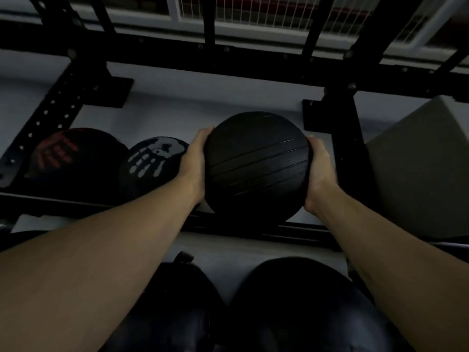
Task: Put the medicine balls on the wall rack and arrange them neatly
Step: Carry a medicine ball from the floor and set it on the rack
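A black ribbed medicine ball (256,163) is held between both my hands over the rails of the black wall rack (228,228). My left hand (194,161) presses its left side and my right hand (318,168) presses its right side. To the left on the same rack level sit a ball with a white hand print (152,161) and, further left, a ball with a red hand print (73,153), side by side. Whether the held ball rests on the rails is unclear.
Two large dark balls (299,306) (177,308) lie on the lower level near me. A grey box (418,168) stands at the right of the rack. Black uprights (347,138) and a perforated brace (48,118) frame the shelf against the pale wall.
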